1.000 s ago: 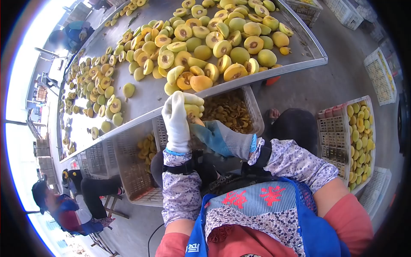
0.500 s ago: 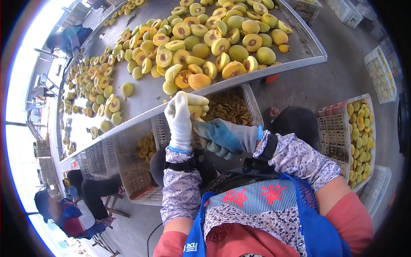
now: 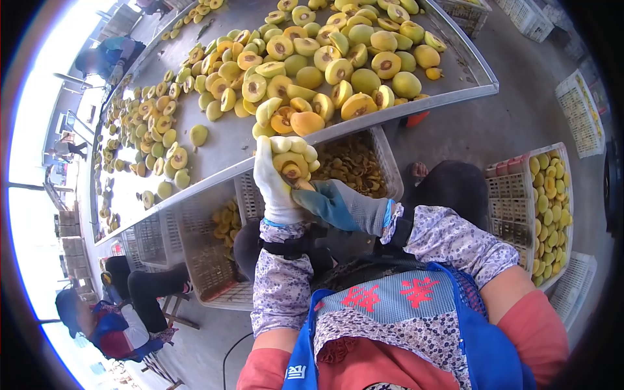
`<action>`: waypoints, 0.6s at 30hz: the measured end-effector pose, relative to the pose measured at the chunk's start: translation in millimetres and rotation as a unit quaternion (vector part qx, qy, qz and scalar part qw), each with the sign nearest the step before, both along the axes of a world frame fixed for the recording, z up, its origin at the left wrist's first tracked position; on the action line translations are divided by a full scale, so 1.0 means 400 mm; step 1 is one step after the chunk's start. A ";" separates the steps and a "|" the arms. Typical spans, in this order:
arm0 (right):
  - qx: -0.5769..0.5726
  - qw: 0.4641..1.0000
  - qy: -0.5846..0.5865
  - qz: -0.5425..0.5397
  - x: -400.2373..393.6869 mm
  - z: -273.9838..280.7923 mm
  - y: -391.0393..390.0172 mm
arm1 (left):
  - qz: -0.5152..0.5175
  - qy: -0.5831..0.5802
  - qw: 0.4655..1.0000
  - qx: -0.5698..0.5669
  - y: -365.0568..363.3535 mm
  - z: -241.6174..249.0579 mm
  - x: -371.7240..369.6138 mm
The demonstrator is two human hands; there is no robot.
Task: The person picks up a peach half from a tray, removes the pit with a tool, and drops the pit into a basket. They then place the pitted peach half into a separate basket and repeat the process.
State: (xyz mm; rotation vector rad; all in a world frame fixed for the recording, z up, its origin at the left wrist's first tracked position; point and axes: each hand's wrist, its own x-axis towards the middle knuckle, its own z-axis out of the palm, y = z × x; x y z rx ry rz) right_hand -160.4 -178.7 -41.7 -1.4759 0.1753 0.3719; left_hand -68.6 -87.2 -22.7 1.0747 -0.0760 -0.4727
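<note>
My left hand, in a white glove, is closed round a yellow peach half with its cut face turned up toward me. My right hand, in a grey and blue coated glove, presses against the fruit's lower edge. Its fingers are wrapped round a small pitting tool with a brownish handle. The tool's tip is at the pit hollow; most of the tool is hidden by the glove. Both hands are just in front of the table's near edge, above the crates.
A metal-rimmed table carries many halved peaches. Below it are a crate of brown-yellow scraps and a brown crate with some fruit. A full crate of peach halves stands at right. A co-worker sits at lower left.
My left hand has turned the peach half so its cut face now shows. My right hand has shifted slightly, with the tool now visible at the fruit's centre.
</note>
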 end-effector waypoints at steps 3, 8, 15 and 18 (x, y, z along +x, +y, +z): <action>-0.083 0.976 -0.196 -0.056 -0.007 -0.050 0.011 | 0.053 0.076 0.994 -0.050 -0.001 0.000 0.007; -0.142 0.970 -0.191 -0.045 -0.029 -0.094 0.017 | 0.102 0.052 0.992 -0.054 0.050 0.022 0.055; 0.070 0.986 0.148 -0.045 -0.004 -0.072 -0.022 | 0.298 -0.121 0.910 0.261 0.362 0.099 0.200; 0.156 0.972 0.173 -0.040 0.002 -0.026 -0.015 | 0.252 -0.212 0.834 0.443 0.392 0.107 0.231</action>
